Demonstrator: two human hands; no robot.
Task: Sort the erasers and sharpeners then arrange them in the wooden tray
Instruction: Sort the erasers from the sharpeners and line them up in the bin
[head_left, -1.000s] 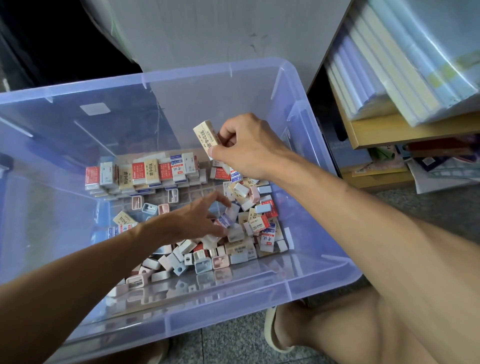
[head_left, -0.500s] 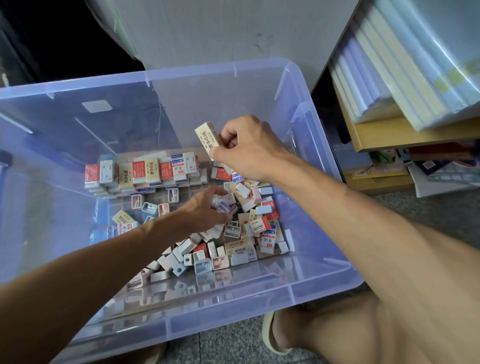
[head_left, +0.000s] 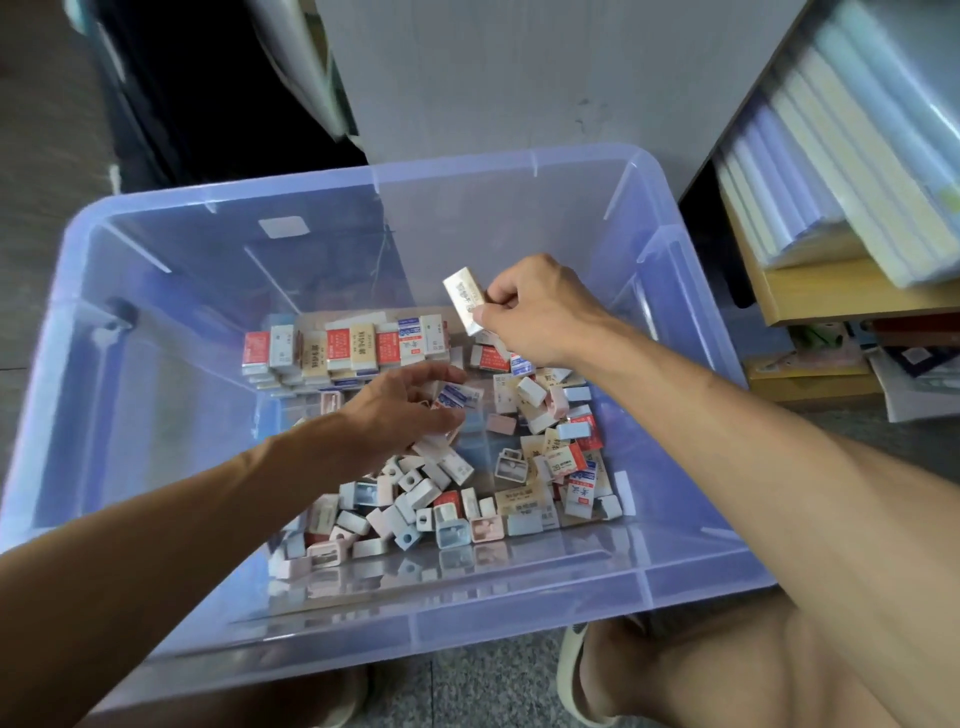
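Observation:
A clear blue plastic bin (head_left: 363, 174) holds the items. Boxed erasers stand in a neat row (head_left: 345, 348) along its back. Loose erasers (head_left: 563, 457) lie at the right, and several small pastel sharpeners (head_left: 410, 512) are piled at the front. My right hand (head_left: 540, 312) is raised above the pile and pinches a beige eraser (head_left: 464, 305) by its lower end. My left hand (head_left: 400, 413) reaches into the middle of the bin, pinching a blue-and-white eraser (head_left: 460, 397) between thumb and fingers, just in front of the row.
Stacks of notebooks (head_left: 841, 171) rest on a wooden shelf (head_left: 831, 299) at the right, with more stationery (head_left: 914, 364) below. A grey board (head_left: 519, 78) stands behind the bin. My knees and a sandal (head_left: 569, 670) are at the bin's front edge.
My left hand moved from the loose pile up toward the back row and now pinches a blue-and-white eraser. My right hand keeps the beige eraser raised in about the same place.

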